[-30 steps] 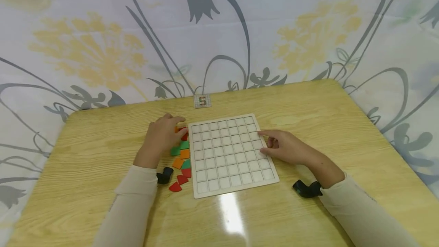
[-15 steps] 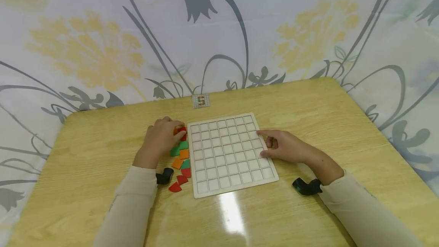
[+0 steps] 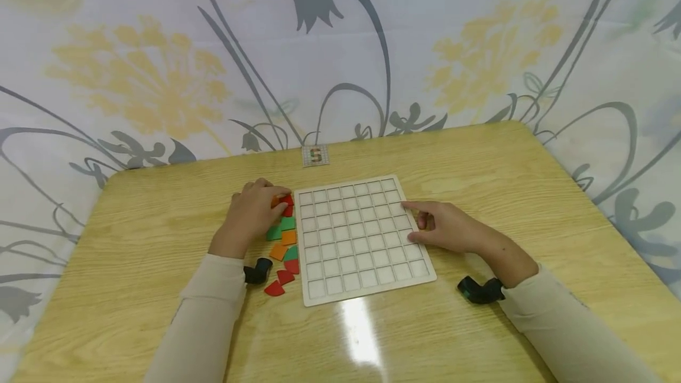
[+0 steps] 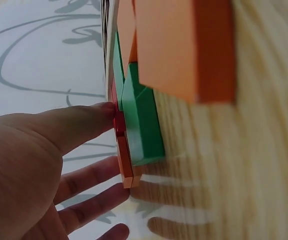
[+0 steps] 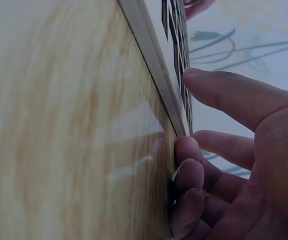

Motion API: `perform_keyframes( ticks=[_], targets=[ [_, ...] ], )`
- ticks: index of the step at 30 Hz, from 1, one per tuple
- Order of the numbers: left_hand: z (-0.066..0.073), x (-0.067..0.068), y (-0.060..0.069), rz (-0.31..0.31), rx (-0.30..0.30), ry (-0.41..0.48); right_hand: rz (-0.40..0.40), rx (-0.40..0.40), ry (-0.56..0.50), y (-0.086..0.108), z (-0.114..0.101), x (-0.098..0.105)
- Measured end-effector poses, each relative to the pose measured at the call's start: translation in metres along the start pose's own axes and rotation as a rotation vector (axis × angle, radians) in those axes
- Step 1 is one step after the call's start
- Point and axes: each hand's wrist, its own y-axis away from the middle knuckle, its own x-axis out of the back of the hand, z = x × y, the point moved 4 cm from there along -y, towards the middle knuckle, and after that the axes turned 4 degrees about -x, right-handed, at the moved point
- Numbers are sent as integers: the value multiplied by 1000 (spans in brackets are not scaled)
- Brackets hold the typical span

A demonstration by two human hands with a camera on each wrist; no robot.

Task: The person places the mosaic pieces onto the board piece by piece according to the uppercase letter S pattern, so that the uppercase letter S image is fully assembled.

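My left hand (image 3: 252, 211) is over the upper end of a cluster of coloured tiles, left of a pale grid board (image 3: 351, 266). Thumb and index finger pinch a red tile (image 3: 288, 200); the thumb's tip touches red in the left wrist view, while the index fingertip is hidden there. An orange tile (image 4: 126, 162) lies by the other outstretched fingers, with a green tile (image 4: 143, 120) nearer the camera. At the board's right edge is my right hand (image 3: 446, 227): thumb and index finger rest on the border, and the remaining fingers curl beside it.
Below the left hand lie more tiles, including an orange square (image 3: 279, 252) and red quarter-round pieces (image 3: 274, 288). A small pattern card (image 3: 316, 155) sits at the table's back edge, before a flowered cloth. Black wrist devices (image 3: 481, 290) show beneath both forearms.
The left index finger has come in toward the thumb, closing on the red tile at the top of the cluster. My right hand stays at the board's edge. The head view shifts slightly.
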Motion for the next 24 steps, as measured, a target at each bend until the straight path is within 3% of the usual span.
perform_keyframes(
  ticks=[11, 24],
  targets=[
    [-2, -1, -2, -18, -3, 26, -7, 15, -15, 2, -1, 0],
    [-4, 0, -3, -17, 18, 54, -91, 19, -42, 3, 1, 1]
  ],
)
